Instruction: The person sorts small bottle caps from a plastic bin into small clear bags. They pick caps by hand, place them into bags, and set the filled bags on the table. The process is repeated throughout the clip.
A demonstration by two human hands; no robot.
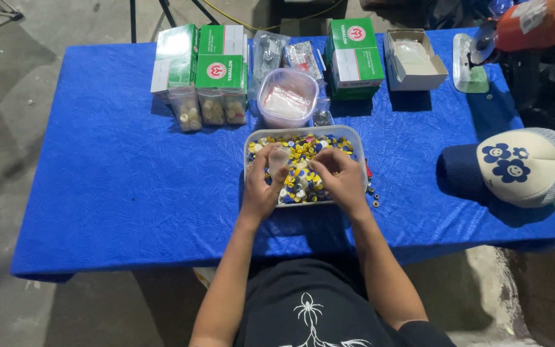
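A clear rectangular plastic tub (357, 144), full of small blue, yellow and white plastic caps (303, 154), sits mid-bench on the blue cloth-covered bench (117, 180). The left hand (261, 189) has its grip closed around a small clear plastic vial (278, 157) over the tub. The right hand (340, 177) pinches among the caps; what it grasps I cannot tell. Behind stands a round clear tub (288, 97) holding plastic bags, beside green-and-white cardboard boxes (202, 56)

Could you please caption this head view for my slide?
Both hands sort small coloured plastic caps in a clear rectangular tub.
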